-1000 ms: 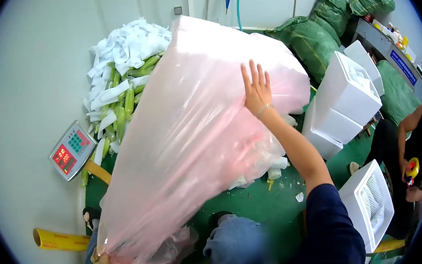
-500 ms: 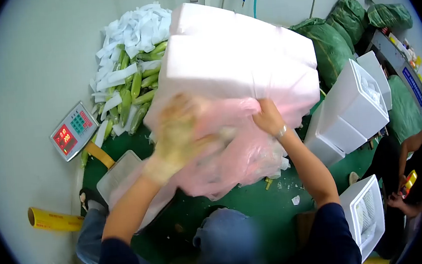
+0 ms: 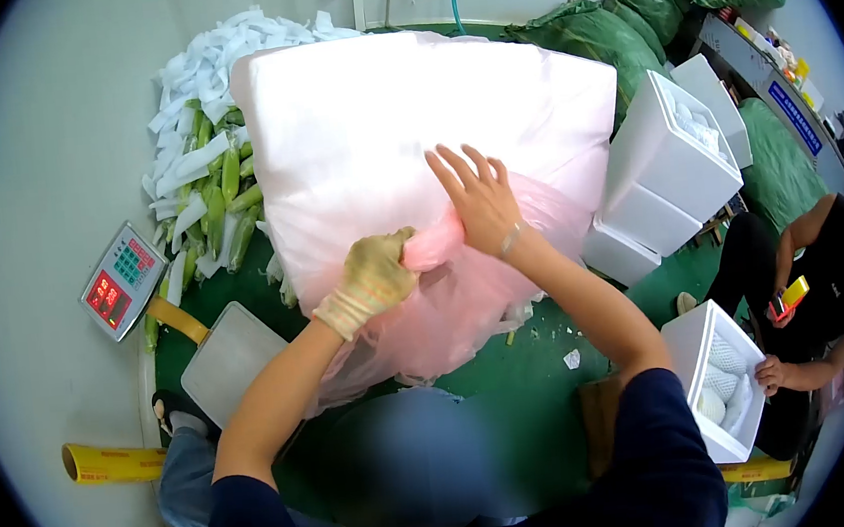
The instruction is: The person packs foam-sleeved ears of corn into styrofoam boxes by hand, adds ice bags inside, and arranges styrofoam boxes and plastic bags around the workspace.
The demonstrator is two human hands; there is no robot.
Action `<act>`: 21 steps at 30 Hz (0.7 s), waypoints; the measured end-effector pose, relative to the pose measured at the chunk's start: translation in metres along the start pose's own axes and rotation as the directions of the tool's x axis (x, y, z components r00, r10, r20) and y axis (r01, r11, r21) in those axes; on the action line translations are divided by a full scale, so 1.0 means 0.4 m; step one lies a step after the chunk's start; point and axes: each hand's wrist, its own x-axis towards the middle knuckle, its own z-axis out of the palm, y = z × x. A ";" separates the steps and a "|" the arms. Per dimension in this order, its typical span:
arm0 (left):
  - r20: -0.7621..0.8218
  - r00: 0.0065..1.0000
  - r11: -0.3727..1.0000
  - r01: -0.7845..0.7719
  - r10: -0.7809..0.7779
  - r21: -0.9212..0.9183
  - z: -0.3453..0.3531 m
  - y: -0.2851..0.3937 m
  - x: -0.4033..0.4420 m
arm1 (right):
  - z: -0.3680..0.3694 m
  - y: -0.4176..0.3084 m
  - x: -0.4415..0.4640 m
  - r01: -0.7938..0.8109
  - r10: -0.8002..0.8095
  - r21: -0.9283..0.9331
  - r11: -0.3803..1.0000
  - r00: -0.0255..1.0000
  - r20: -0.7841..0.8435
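Observation:
A large white block-like bundle (image 3: 429,112), wrapped in thin pink plastic, stands before me. My left hand (image 3: 375,273), in a yellowish work glove, is closed around the gathered neck of the pink plastic bag (image 3: 435,240). The bunched plastic shows as a twisted roll to the right of the glove. My right hand (image 3: 480,198) is bare, its fingers stretched apart above the bundle's near side, with the palm beside the twisted neck. Whether the palm presses on it is hidden. Loose pink film hangs below both hands.
Corn cobs (image 3: 231,170) and white strips (image 3: 224,60) lie at left, near a digital scale (image 3: 123,281) and a yellow roll (image 3: 113,461). Foam boxes (image 3: 669,162) and green sacks (image 3: 593,43) stand at right. A co-worker's hand (image 3: 773,373) touches another foam box (image 3: 685,341).
The bundle has tipped toward me, and its pink plastic is now twisted into a neck. My left hand has closed on it; my right hand has let go and spread its fingers.

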 end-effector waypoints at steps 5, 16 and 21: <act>0.017 0.998 0.954 0.049 -0.057 0.297 -0.077 0.005 -0.008 | 0.094 0.024 0.125 -0.056 0.034 0.051 0.997 0.934 0.354; -0.103 0.989 0.797 0.143 -0.102 0.586 -0.013 -0.164 0.148 | 0.145 -0.096 -0.087 -0.058 -0.123 0.230 0.972 0.705 0.698; -0.228 0.958 0.795 0.273 -0.173 0.542 -0.047 -0.293 0.152 | 0.017 -0.018 -0.206 -0.331 0.148 0.178 0.927 0.757 0.637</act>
